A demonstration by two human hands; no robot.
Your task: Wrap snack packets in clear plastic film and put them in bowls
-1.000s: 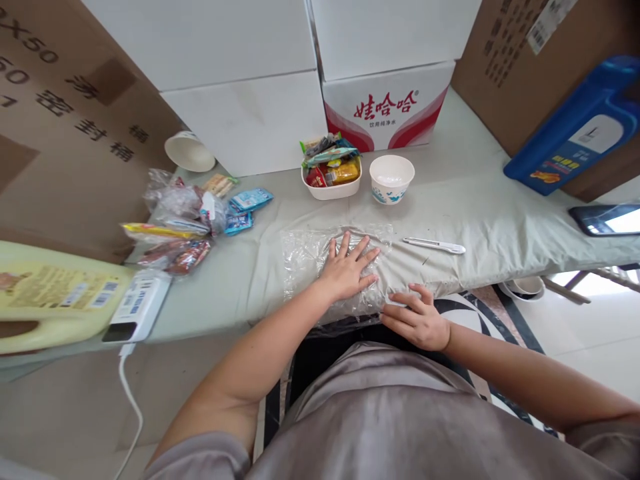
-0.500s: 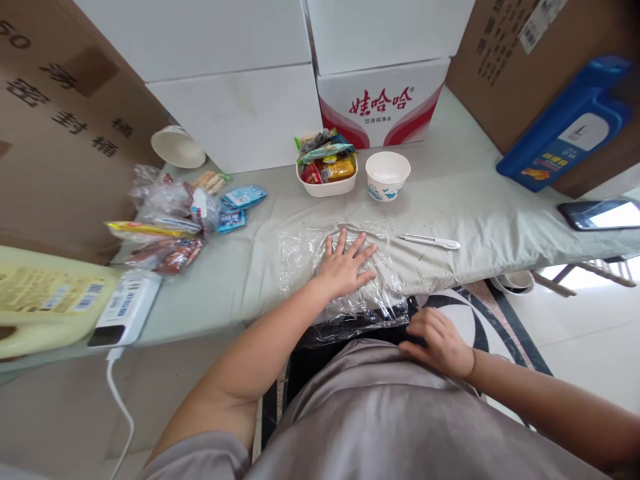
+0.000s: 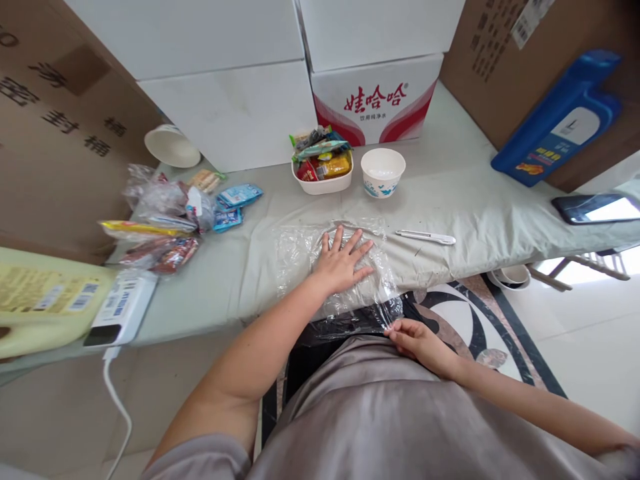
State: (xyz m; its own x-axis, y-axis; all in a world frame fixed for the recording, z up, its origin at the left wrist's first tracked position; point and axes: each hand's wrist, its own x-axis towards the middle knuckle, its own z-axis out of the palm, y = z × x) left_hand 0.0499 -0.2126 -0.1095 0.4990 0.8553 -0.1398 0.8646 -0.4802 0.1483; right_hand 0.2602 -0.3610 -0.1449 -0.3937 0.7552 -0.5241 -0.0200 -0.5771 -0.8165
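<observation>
Along the near edge of the worktop, draped in pale green cloth, lies a crinkled sheet of clear plastic, perhaps a flattened bag; glare makes that hard to tell. Its far part is already laid out on the cloth, though creased; its near part hangs past the edge, not yet flat. The left hand presses it down, fingers fanned apart. The right hand pinches its near right corner between thumb and fingers, just off the edge. Right of it lies a slim white utility knife, untouched. Toward the far edge, a white oval tub full of colourful packets stands beside a round white paper bowl with blue print.
</observation>
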